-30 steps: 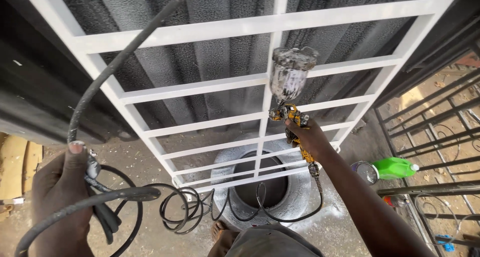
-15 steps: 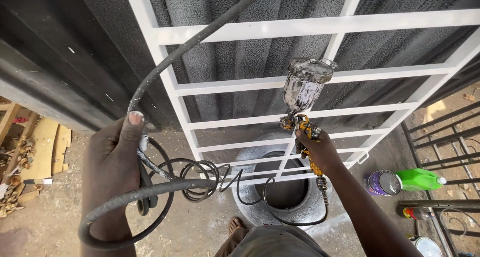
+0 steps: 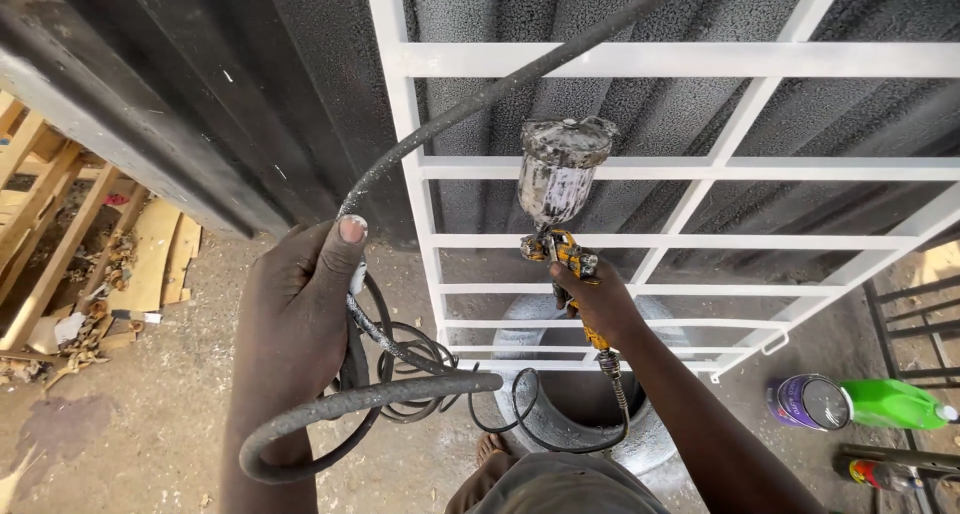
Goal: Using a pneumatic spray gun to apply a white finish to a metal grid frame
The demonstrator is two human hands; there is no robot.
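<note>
Landmark: the white metal grille (image 3: 690, 164), leaning against a dark corrugated wall.

Far left of the grille: wooden offcuts and cardboard scraps (image 3: 90, 274) lie on the dirt ground. Detail there is too small to sort.

Left of the grille's left upright: the left hand (image 3: 300, 324) is closed around a grey air hose (image 3: 400, 394), thumb up, nail flecked white. The hose is gathered in a loop and lifted, which appears to keep it off the ground and away from the painted bars. One run climbs from the hand across the grille and leaves the top of the view, so its source is cut off. Thinner dark coils hang below the hand, and how many cannot be counted.

In front of the grille's lower middle: the right hand (image 3: 590, 309) grips the yellow handle of a spray gun (image 3: 560, 224), fingers wrapped tight. The paint-spattered cup stands upright above the gun, so paint would feed downward. The nozzle faces the bars, close to them. Whether the trigger is pressed is hidden by the fingers, and no spray mist can be made out.

Below the grille: a grey drum-like container (image 3: 570, 404), partly hidden by the right arm and hose.

Lower right of the grille: an open purple tin (image 3: 808, 402) beside a green plastic jug (image 3: 893, 404) on its side. Dark metal bars sit at the right edge, cut off.
</note>
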